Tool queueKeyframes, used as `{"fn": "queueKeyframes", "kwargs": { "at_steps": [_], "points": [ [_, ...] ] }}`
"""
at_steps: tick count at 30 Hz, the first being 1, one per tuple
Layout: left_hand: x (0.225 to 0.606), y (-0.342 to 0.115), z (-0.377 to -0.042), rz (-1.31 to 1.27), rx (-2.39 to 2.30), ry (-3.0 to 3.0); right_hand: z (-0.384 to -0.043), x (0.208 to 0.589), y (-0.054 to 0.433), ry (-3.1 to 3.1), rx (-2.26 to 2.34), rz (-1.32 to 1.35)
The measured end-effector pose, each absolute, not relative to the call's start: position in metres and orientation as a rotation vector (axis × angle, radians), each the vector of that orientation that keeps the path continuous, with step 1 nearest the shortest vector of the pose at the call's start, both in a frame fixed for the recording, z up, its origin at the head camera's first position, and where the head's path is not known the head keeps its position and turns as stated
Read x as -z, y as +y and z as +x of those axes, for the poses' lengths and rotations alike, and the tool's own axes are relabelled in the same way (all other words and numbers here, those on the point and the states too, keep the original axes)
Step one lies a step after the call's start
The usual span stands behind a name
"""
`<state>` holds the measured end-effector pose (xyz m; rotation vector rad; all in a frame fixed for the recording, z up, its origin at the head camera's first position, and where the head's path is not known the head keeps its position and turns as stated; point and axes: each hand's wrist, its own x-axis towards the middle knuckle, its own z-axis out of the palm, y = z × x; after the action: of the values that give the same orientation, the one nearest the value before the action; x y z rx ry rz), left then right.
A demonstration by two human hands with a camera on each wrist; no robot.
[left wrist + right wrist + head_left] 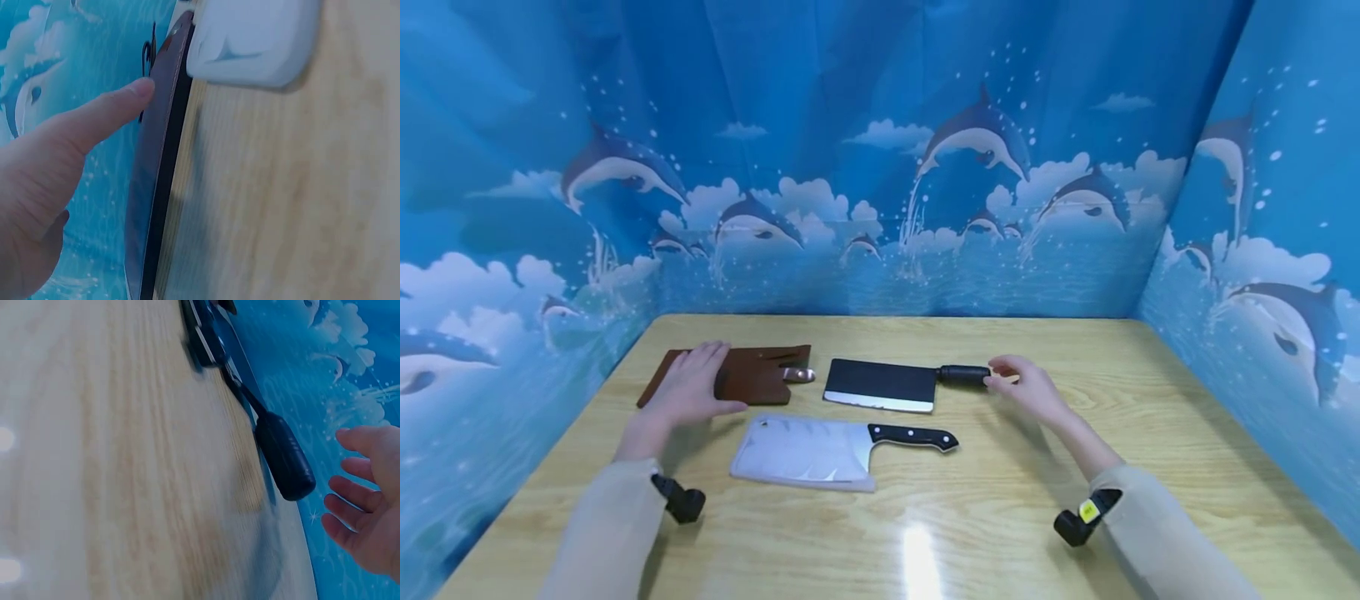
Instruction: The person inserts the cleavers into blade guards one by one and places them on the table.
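Judging by the layout, this is pretty early-stage stuff, or at least nothing's in anyone's grasp; the brown sheath (752, 375) lies at the left of the wooden table (985, 517), the black cleaver (880, 383) sits just right of it, and a pale-bladed cleaver (805, 454) lies nearer the person, its handle pointing right as well.

The left hand (688, 387) is over the sheath, fingers stretched out and thumb apart, so not clamped on anything; the thumb tip looks to be against the sheath in the left wrist view, though how firmly I can't tell. The right hand (1030, 392) is right by the end of the black handle (964, 375); its fingers are loosely bent and apart, and the right wrist view shows a gap, so no hold there.

Progress-wise, the black cleaver is already outside the sheath and both hands are at their things; taking a proper grip and lifting either one are not yet done, imo.
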<state>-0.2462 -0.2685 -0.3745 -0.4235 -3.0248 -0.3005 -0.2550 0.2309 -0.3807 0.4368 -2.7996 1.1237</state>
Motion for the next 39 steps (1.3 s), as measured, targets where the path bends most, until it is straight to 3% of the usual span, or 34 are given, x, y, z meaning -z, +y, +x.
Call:
{"fn": "queueKeyframes", "kwargs": {
  "at_steps": [21, 39],
  "points": [
    [0.378, -0.252, -0.285, -0.424, 0.276, -3.302, -0.288, 0.401, 0.212, -2.861, -1.139, 0.469],
    [0.370, -0.241, -0.282, -0.369, 0.193, -3.406, -0.288, 0.405, 0.210, -2.856, -1.139, 0.437]
  ]
}}
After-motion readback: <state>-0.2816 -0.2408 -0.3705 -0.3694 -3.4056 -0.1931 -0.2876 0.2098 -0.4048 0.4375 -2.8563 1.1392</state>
